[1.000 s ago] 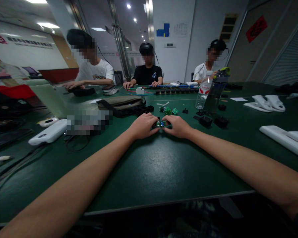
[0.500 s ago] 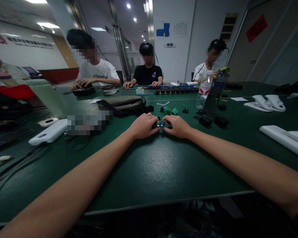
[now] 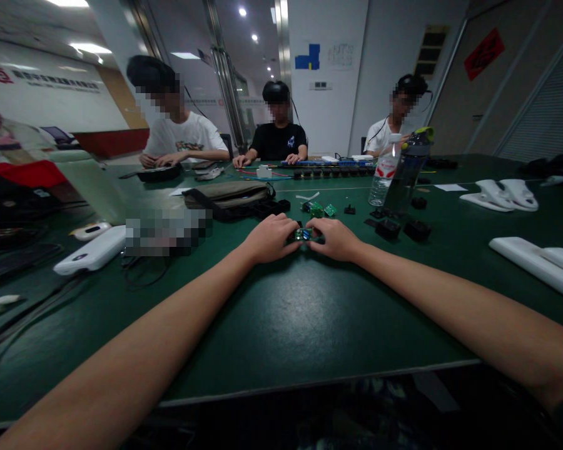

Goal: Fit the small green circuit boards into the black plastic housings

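Both hands — left hand (image 3: pixel 271 237) and right hand (image 3: pixel 334 239) — pinch the small green circuit board (image 3: pixel 303 234) between fingertips, low over the dark green table (image 3: pixel 281 325). Uneven squeezing could flick it toward 12 o'clock — among loose green boards (image 3: pixel 319 210).

We see our two forearms bare to the wrists, no sleeves, watch or rings; our left hand (image 3: pixel 268 238) and right hand (image 3: pixel 334 239) are ungloved.

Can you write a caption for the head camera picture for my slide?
Left hand and right hand pinch a small green circuit board on a green table.
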The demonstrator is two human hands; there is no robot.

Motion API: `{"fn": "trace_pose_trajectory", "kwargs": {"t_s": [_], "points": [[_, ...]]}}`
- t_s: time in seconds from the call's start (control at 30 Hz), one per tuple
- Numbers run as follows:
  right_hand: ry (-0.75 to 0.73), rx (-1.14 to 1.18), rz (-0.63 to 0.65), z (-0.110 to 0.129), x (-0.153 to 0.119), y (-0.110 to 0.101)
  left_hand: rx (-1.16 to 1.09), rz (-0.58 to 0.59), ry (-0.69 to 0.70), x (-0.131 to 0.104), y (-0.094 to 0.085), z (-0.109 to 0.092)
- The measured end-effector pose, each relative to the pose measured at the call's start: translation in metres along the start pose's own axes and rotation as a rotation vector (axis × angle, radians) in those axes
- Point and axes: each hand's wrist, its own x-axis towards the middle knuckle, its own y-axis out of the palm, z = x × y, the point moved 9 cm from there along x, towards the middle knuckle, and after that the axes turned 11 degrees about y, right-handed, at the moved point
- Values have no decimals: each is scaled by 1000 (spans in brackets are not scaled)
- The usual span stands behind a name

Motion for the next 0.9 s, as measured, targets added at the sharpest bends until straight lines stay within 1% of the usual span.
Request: {"fn": "trace_pose_trajectory", "kwargs": {"t_s": [0.3,0.77,0.9], "points": [[5,0,-3,-1,0,0,-8,-15,7,-1,-1,0],[15,3,10,0,0,0,-4,4,1,-1,1,0],[15,5,9,0,0,-1,-6,-5,5,-1,0,0]]}}
